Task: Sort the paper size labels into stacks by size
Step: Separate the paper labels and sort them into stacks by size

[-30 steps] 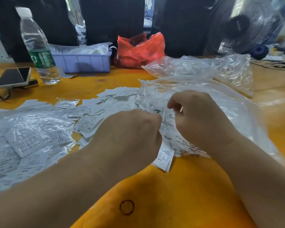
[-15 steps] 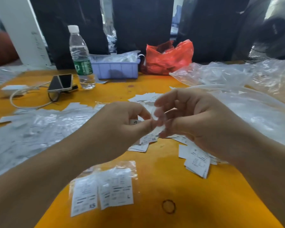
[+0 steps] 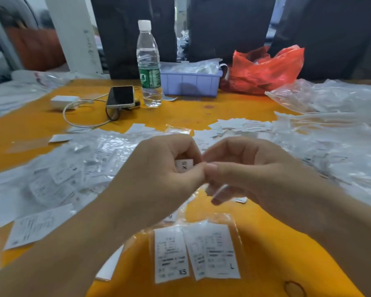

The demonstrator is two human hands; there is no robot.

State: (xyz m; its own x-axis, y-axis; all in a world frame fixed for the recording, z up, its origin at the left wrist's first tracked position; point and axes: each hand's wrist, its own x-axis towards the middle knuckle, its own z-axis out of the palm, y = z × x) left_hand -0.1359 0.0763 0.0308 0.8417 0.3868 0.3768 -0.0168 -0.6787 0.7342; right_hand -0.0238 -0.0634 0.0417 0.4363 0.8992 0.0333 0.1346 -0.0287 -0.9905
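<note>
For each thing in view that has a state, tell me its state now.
Left hand: pinches a small label.
Right hand: fingers curled, pinching paper.
XS label: flat, bagged.
L label: flat, bagged.
Bottle: upright, capped.
Phone: screen dark.

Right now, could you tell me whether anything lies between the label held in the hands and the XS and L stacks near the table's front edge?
Nothing visible does. The left hand and right hand pinch a label above the table. The XS stack and the L stack lie just below them on a clear plastic sleeve, with only open air between.
</note>
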